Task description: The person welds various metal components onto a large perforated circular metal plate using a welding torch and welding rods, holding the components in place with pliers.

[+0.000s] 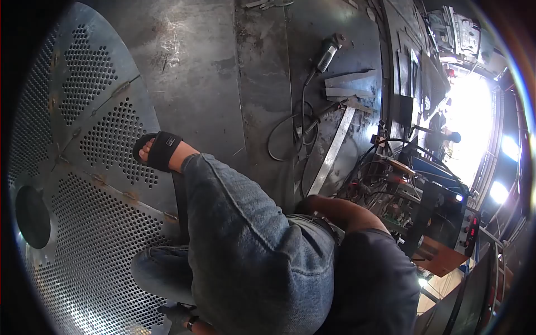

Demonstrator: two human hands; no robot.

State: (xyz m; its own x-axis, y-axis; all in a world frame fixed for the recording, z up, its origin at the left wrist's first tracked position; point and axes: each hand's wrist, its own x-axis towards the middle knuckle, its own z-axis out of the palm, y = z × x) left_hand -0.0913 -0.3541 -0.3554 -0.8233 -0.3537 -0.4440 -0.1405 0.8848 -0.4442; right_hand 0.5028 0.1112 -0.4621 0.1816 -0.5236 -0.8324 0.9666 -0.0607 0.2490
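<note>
My left hand [177, 314], in a grey glove with a dark band at the wrist, is low at the bottom edge, beside the perforated metal disc [106, 218]. Its visible fingers reach toward the disc and look stretched out, with nothing seen in them. My bare right forearm [349, 214] bends back by my waist. The right hand is mostly hidden there in shadow, so its fingers do not show. My jeans-clad leg spans the middle, and a black sandal [166, 151] rests at the disc's edge. The disc has welded seams and a round central hole.
On the dark steel surface [206, 72] lie an angle grinder [329, 53] with a looped cable, sheet-metal offcuts [350, 85] and a steel square [335, 148]. Cables and a machine with red displays [470, 230] stand at right. Pliers [273, 4] lie at the top edge.
</note>
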